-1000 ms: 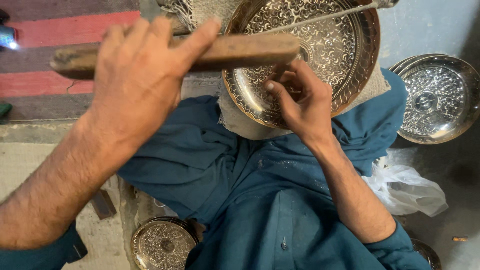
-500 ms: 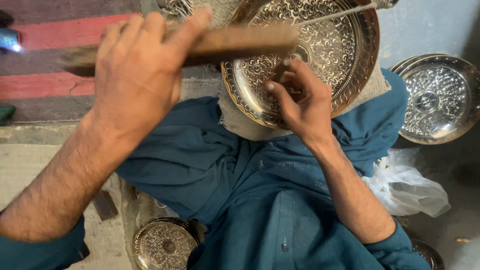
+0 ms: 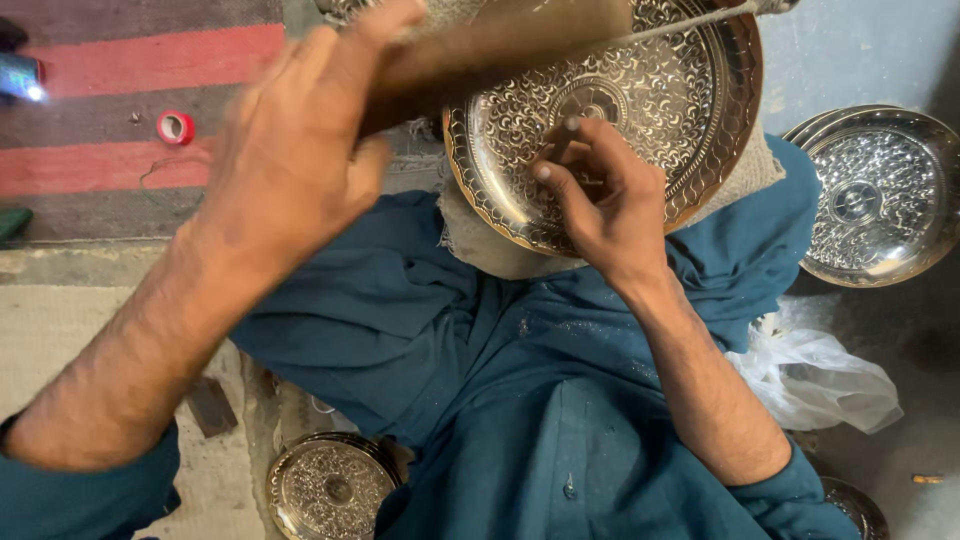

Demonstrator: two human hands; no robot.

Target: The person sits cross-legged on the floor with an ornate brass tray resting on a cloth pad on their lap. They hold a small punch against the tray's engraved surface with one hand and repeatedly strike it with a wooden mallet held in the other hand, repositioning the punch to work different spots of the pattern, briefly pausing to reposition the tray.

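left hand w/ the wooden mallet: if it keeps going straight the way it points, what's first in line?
Probably the right hand, whose fingers hold a small tool on the engraved metal plate. The left hand aims the wooden mallet up and right over that plate; height is unclear.

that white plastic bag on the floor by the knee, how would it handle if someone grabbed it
The white plastic bag looks thin and crumpled, so it would probably collapse floppily rather than hold shape. It seems mostly empty, so likely very light. Pushed, it would likely slide or bunch up, not roll.
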